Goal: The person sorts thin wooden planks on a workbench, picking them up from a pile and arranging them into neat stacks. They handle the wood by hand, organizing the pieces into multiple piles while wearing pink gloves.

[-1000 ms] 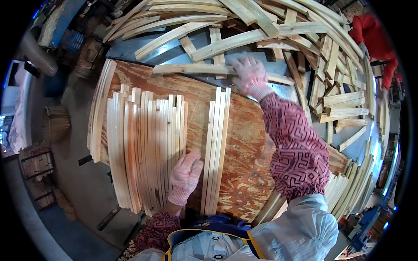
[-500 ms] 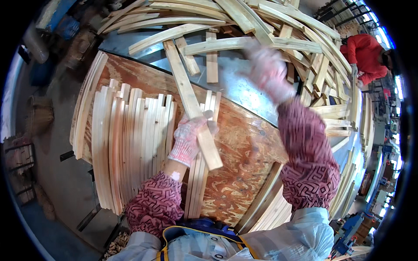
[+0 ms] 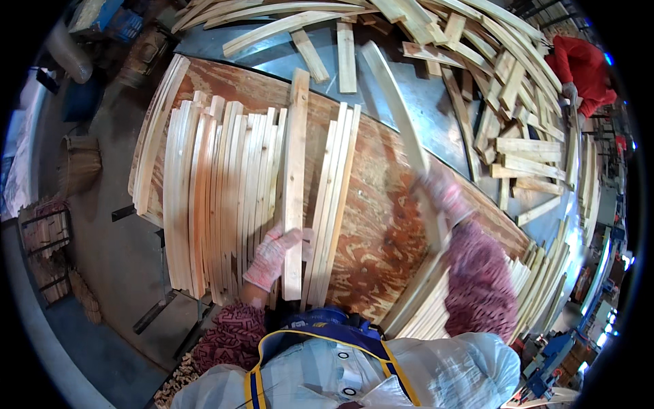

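Observation:
My left hand [image 3: 272,255], in a pink and white work glove, is closed around the lower part of a straight wooden slat [image 3: 295,157]. That slat stands out over the board between two groups of strips. Gripped in my right hand [image 3: 443,194], also gloved and smeared by motion, is a long, slightly curved wooden slat [image 3: 396,105], which reaches away over the metal table. Left of my left hand a row of upright-edged wooden strips [image 3: 225,198] lies side by side. Just right of it is a smaller group of strips [image 3: 334,204].
Everything rests on a stained plywood board [image 3: 375,218] beside a metal table [image 3: 272,65]. A loose heap of wooden pieces [image 3: 507,88] covers the table's far right. More strips [image 3: 426,307] lie at the near right. A person in a red top [image 3: 580,71] works beyond the heap.
My right hand has come back from the far heap with a curved slat. My left hand has turned its slat nearly parallel to the strips. The view has shifted slightly.

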`<action>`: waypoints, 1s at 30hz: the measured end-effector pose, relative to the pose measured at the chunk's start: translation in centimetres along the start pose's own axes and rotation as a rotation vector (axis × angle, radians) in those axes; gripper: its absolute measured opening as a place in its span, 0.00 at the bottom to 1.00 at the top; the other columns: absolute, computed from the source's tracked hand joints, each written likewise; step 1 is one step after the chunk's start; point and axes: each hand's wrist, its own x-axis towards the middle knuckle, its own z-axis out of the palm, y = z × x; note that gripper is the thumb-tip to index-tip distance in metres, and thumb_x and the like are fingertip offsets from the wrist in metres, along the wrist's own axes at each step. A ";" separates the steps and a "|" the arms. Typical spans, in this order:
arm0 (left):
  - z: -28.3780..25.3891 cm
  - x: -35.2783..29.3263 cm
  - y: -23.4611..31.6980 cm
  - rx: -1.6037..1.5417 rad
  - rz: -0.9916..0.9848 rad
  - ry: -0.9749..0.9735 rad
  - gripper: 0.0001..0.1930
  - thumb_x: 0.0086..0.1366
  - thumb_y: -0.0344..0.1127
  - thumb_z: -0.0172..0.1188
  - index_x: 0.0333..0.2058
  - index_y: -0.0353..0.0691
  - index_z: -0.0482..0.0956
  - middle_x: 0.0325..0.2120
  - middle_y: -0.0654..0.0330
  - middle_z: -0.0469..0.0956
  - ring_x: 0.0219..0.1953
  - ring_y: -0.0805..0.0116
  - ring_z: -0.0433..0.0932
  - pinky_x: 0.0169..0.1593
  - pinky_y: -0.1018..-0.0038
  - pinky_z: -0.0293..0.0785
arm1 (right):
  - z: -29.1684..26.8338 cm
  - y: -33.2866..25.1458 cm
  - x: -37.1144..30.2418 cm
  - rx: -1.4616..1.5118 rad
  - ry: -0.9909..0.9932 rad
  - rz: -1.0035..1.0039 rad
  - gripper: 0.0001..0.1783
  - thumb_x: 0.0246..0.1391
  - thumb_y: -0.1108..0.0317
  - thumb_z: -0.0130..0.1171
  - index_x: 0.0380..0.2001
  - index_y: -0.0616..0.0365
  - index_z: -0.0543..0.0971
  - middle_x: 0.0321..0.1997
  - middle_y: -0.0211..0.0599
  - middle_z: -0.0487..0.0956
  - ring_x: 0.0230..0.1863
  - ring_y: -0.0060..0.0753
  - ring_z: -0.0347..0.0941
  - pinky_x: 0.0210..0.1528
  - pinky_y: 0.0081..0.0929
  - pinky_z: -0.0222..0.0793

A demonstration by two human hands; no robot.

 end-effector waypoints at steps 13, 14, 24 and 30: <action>-0.5 -3.0 -9.6 1.552 -0.153 0.113 0.47 0.64 0.65 0.48 0.72 0.50 0.38 0.64 0.34 0.57 0.60 0.38 0.68 0.60 0.49 0.65 | 15.3 9.4 -10.7 0.205 0.006 0.072 0.33 0.65 0.44 0.50 0.63 0.56 0.64 0.42 0.42 0.81 0.39 0.42 0.79 0.43 0.38 0.77; -0.4 -3.0 -9.7 1.593 -0.105 0.120 0.47 0.63 0.66 0.47 0.71 0.47 0.40 0.62 0.36 0.61 0.57 0.39 0.71 0.57 0.49 0.67 | 15.9 10.3 -10.2 -0.183 -0.025 0.002 0.37 0.63 0.45 0.52 0.67 0.55 0.59 0.44 0.46 0.82 0.41 0.46 0.80 0.45 0.38 0.77; -1.0 -1.9 -8.5 1.575 -0.011 0.121 0.52 0.57 0.72 0.50 0.68 0.39 0.50 0.58 0.41 0.69 0.56 0.45 0.73 0.56 0.55 0.70 | 5.2 -9.7 5.4 -0.784 0.439 -0.417 0.28 0.50 0.46 0.60 0.49 0.51 0.76 0.38 0.44 0.76 0.44 0.48 0.75 0.44 0.45 0.72; -1.6 -2.4 -9.0 1.464 0.072 0.094 0.44 0.57 0.59 0.62 0.65 0.41 0.59 0.49 0.45 0.75 0.49 0.46 0.77 0.50 0.57 0.74 | -4.5 -25.2 17.5 -1.167 0.833 -0.081 0.46 0.46 0.44 0.65 0.68 0.32 0.58 0.72 0.40 0.57 0.73 0.48 0.51 0.65 0.62 0.49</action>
